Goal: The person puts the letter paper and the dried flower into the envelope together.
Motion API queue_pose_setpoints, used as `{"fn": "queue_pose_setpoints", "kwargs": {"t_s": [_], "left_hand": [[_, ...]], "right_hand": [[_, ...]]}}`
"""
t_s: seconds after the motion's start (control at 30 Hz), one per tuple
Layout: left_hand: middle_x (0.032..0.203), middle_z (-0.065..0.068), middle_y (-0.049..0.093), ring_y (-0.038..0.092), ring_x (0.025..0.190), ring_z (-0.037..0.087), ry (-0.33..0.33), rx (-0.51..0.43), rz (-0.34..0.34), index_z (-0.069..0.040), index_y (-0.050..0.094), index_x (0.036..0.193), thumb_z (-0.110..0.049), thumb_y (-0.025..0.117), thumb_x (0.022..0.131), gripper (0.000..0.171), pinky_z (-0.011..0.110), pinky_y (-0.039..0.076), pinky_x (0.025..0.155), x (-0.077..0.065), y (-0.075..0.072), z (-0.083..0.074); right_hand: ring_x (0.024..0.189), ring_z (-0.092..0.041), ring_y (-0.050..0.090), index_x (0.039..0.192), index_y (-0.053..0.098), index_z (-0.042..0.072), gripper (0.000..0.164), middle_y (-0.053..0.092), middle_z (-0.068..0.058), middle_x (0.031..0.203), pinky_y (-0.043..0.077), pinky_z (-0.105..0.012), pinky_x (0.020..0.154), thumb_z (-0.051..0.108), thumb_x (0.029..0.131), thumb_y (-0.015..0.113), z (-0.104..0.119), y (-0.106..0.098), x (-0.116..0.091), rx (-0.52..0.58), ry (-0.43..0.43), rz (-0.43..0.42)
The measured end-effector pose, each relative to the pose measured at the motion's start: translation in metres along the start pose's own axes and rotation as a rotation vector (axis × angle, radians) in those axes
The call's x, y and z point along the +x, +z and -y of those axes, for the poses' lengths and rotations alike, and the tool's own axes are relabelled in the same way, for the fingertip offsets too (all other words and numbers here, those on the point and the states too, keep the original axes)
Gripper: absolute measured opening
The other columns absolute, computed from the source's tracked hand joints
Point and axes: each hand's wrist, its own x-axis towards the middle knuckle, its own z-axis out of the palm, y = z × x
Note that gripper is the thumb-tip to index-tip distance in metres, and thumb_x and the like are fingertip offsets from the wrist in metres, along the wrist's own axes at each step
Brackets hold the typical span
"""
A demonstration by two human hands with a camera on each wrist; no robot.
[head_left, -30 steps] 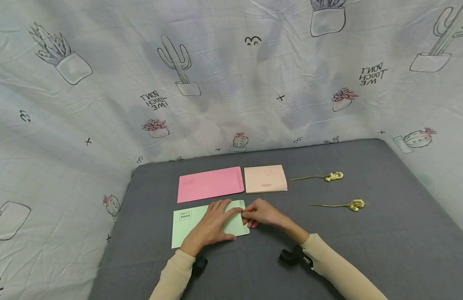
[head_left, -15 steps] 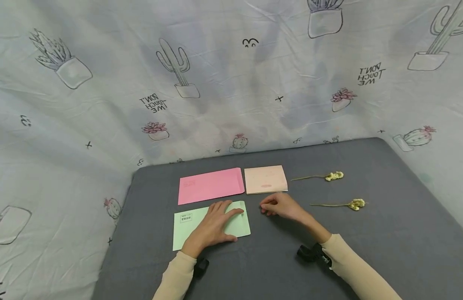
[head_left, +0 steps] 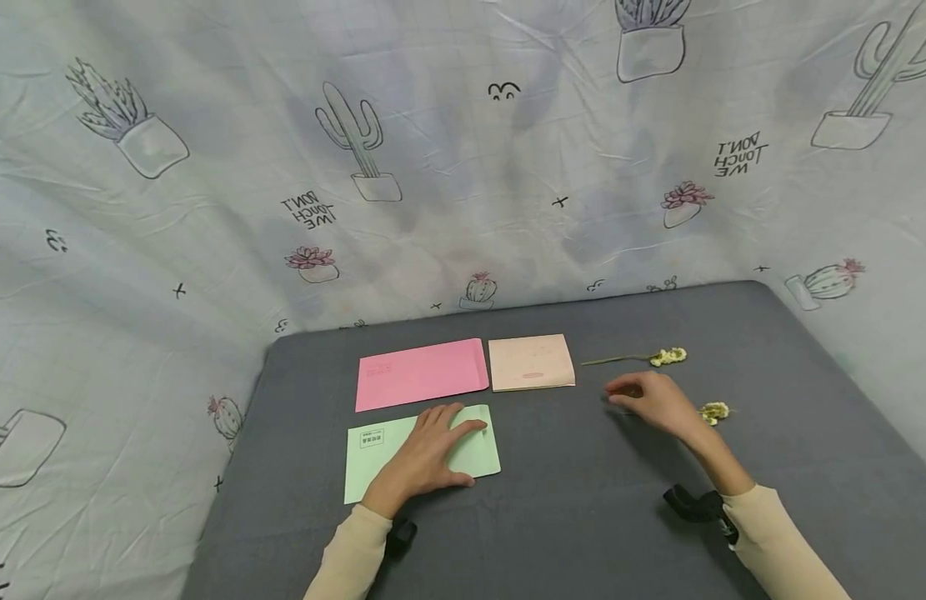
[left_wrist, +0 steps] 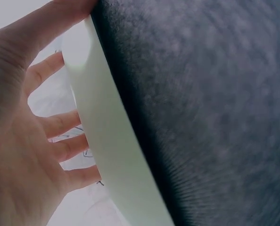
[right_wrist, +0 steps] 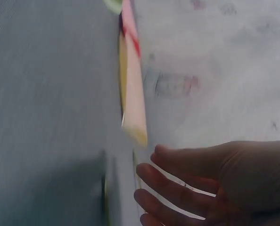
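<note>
Envelopes (head_left: 374, 464), two; flowers (head_left: 713, 412), two

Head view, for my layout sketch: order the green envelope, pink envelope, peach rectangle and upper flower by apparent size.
Green envelope and pink envelope: unranked; the green lies nearer and partly hidden.
Peach rectangle
Upper flower

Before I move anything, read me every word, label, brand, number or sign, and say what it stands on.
"DON'T TOUCH ME", seemingly, letters flipped: twice on the backdrop.
"x": small marks scattered on the backdrop.
Lower left edge of the backdrop: lettering cut off, unreadable.
Green envelope: boxed print, too small.
Pink envelope: faint print, unreadable.
Peach paper: faint reddish print, unreadable.
No brand or number is legible.
</note>
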Motion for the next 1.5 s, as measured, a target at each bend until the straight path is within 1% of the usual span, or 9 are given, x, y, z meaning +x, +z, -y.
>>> {"fn": "queue_pose_setpoints", "kwargs": {"t_s": [0.1, 0.27, 0.5, 0.7, 0.9, 0.97, 1.07, 1.23, 1.5], "left_hand": [[0.144, 0.013, 0.043, 0.039, 0.132, 0.032, 0.001, -0.001, 0.006, -0.029, 0.054, 0.136, -0.044, 0.087, 0.069, 0.076, 0.05, 0.03, 0.111, 0.0, 0.0, 0.001], [0.144, 0.013, 0.042, 0.039, 0.132, 0.032, 0.007, 0.005, 0.019, -0.029, 0.054, 0.136, -0.046, 0.087, 0.069, 0.077, 0.049, 0.03, 0.111, 0.0, 0.0, 0.002], [0.144, 0.014, 0.042, 0.039, 0.132, 0.033, 0.0, -0.01, 0.015, -0.028, 0.054, 0.136, -0.045, 0.087, 0.068, 0.077, 0.051, 0.03, 0.11, -0.001, -0.001, 0.003], [0.145, 0.014, 0.042, 0.039, 0.132, 0.033, -0.006, -0.019, 0.022, -0.028, 0.055, 0.136, -0.046, 0.087, 0.068, 0.077, 0.051, 0.029, 0.111, -0.002, 0.001, 0.004], [0.145, 0.016, 0.042, 0.039, 0.133, 0.035, -0.001, -0.029, 0.011, -0.027, 0.055, 0.136, -0.046, 0.087, 0.068, 0.077, 0.052, 0.03, 0.11, -0.002, 0.003, 0.005], [0.145, 0.015, 0.042, 0.038, 0.133, 0.034, -0.008, -0.029, 0.016, -0.028, 0.055, 0.136, -0.046, 0.087, 0.068, 0.077, 0.051, 0.029, 0.111, -0.002, 0.003, 0.005], [0.145, 0.015, 0.041, 0.038, 0.134, 0.033, -0.01, -0.03, 0.021, -0.028, 0.054, 0.136, -0.046, 0.087, 0.069, 0.077, 0.051, 0.029, 0.111, -0.002, 0.003, 0.005], [0.144, 0.016, 0.042, 0.038, 0.133, 0.035, 0.002, -0.034, 0.017, -0.027, 0.055, 0.136, -0.046, 0.087, 0.069, 0.077, 0.052, 0.03, 0.11, 0.0, 0.003, 0.004], [0.144, 0.017, 0.042, 0.039, 0.132, 0.036, 0.014, -0.019, 0.012, -0.026, 0.054, 0.137, -0.047, 0.086, 0.07, 0.078, 0.053, 0.031, 0.109, 0.002, 0.002, 0.003]], "right_hand": [[0.094, -0.037, 0.066, 0.11, 0.07, -0.004, 0.022, 0.071, -0.019, 0.104, 0.054, -0.048, 0.077, 0.005, 0.09, 0.067, -0.009, -0.007, -0.01, -0.046, 0.012, -0.029], [0.098, -0.043, 0.063, 0.111, 0.069, -0.006, 0.025, 0.068, -0.023, 0.109, 0.051, -0.054, 0.08, 0.006, 0.089, 0.068, -0.02, -0.013, -0.024, -0.107, 0.023, -0.047], [0.104, -0.046, 0.061, 0.115, 0.067, -0.007, 0.028, 0.066, -0.026, 0.114, 0.049, -0.057, 0.084, 0.009, 0.09, 0.068, -0.042, -0.021, -0.038, -0.094, 0.047, -0.053], [0.101, -0.045, 0.062, 0.115, 0.067, -0.006, 0.029, 0.066, -0.026, 0.113, 0.05, -0.057, 0.08, 0.008, 0.09, 0.07, -0.058, -0.032, -0.054, -0.108, 0.034, -0.117], [0.101, -0.05, 0.059, 0.111, 0.069, -0.006, 0.033, 0.066, -0.028, 0.109, 0.046, -0.062, 0.078, 0.006, 0.082, 0.077, -0.073, -0.042, -0.068, -0.158, 0.009, -0.184], [0.101, -0.052, 0.058, 0.11, 0.069, -0.006, 0.034, 0.066, -0.029, 0.108, 0.045, -0.062, 0.078, 0.005, 0.079, 0.078, -0.079, -0.043, -0.071, -0.175, 0.014, -0.184], [0.096, -0.05, 0.06, 0.109, 0.068, -0.008, 0.033, 0.065, -0.031, 0.107, 0.047, -0.06, 0.076, 0.001, 0.078, 0.078, -0.085, -0.043, -0.073, -0.186, 0.04, -0.173], [0.084, -0.044, 0.066, 0.106, 0.069, -0.009, 0.029, 0.066, -0.031, 0.102, 0.052, -0.054, 0.067, -0.005, 0.077, 0.074, -0.089, -0.042, -0.076, -0.182, 0.085, -0.196], [0.076, -0.03, 0.069, 0.103, 0.072, -0.006, 0.027, 0.071, -0.023, 0.094, 0.055, -0.04, 0.062, -0.003, 0.076, 0.076, -0.084, -0.039, -0.068, -0.166, 0.056, -0.24]]}}
